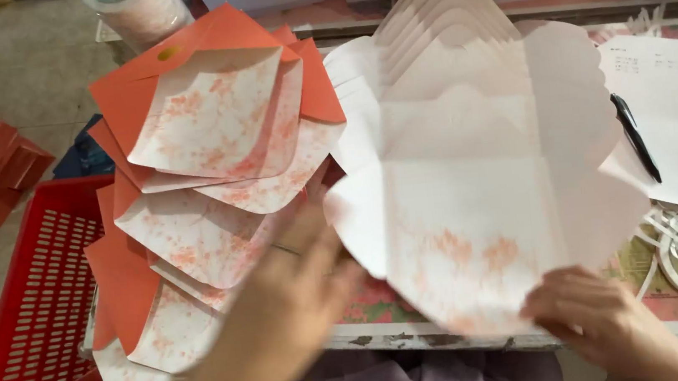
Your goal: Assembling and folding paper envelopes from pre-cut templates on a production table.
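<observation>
At table edge: two hands, one unfolded envelope blank.
Left hand (273, 323), blurred, fingers spread, touches the blank (474, 201) at its 9 o'clock edge; red envelope stack (203, 171) lies at the hand's 11; right hand (600, 314) pinches the blank's 5 o'clock corner.

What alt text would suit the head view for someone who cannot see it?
Two bare hands work with an unfolded pale envelope blank on a table: the right hand grips its lower edge, the left hand reaches towards fanned orange envelopes. A red basket sits left.
</observation>
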